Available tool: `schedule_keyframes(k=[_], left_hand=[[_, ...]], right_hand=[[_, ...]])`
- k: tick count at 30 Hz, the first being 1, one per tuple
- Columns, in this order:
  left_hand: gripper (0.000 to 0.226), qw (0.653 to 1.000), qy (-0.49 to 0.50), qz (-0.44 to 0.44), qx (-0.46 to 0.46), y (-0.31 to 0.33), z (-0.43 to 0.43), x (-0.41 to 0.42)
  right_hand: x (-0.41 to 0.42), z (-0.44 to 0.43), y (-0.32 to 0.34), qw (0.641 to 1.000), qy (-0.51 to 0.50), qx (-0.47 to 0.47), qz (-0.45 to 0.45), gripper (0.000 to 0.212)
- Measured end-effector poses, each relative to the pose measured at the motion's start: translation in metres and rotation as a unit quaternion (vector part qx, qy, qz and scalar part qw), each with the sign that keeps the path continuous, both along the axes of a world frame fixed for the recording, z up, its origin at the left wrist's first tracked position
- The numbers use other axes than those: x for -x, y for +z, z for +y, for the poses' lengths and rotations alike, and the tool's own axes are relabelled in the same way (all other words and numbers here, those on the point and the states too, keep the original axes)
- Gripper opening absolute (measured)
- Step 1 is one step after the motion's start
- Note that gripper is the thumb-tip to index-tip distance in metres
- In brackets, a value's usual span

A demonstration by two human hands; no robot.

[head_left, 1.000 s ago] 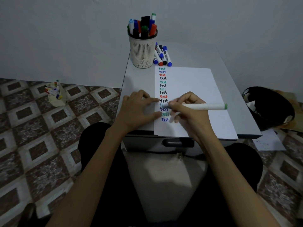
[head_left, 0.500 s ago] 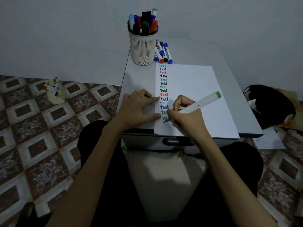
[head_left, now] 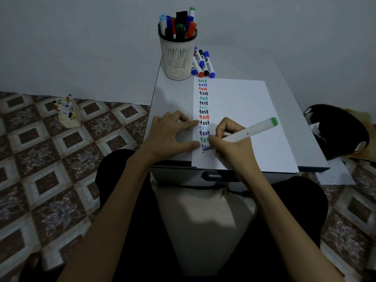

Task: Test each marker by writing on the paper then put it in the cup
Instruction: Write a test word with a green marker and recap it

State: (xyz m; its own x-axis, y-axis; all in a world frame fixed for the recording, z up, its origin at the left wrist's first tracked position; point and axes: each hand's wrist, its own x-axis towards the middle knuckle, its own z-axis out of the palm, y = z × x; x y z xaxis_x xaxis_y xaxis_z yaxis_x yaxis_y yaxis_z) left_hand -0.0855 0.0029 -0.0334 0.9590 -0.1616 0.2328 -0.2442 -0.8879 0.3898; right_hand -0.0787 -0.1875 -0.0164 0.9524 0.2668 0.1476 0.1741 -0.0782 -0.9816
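A white sheet of paper [head_left: 242, 110] lies on the small grey table [head_left: 173, 94], with a column of coloured "test" words down its left edge. My right hand [head_left: 230, 147] grips a white marker with a green end [head_left: 254, 129], its tip touching the paper just below the lowest word. My left hand [head_left: 173, 135] rests flat on the table, its index finger and thumb pressing the paper's left edge. A cream mesh cup [head_left: 177, 55] at the table's back holds several markers. Several loose markers [head_left: 202, 63] lie to the right of the cup.
A small cream holder with coloured markers [head_left: 68, 113] stands on the tiled floor at left. A black bag [head_left: 337, 131] sits to the right of the table, with a sheet of paper [head_left: 333, 174] on the floor beside it. A drawer handle [head_left: 213, 177] faces my lap.
My right hand swung the marker from lying level to tilted upright, then lowered its tip onto the paper below the last word. A short dark stroke now shows there. The left hand stayed put.
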Motion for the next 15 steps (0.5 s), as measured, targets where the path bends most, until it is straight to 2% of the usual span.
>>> schedule_keyframes(k=[7,11,15], left_hand=[[0.080,1.000,0.001,0.003,-0.003,-0.0003,-0.0005,-0.0001],[0.080,1.000,0.001,0.002,-0.001,0.0001,0.0000,-0.0004],[0.081,1.000,0.002,0.003,0.000,0.0001,0.0001,-0.0005]], right_hand=[[0.0014,-0.0001,0.0025,0.999,0.033,0.011,0.005,0.033],[-0.0004,-0.0018,0.0015,1.000,0.013,-0.011,0.007,0.035],[0.0002,-0.0015,-0.0009,1.000,0.019,0.007,-0.018,0.030]])
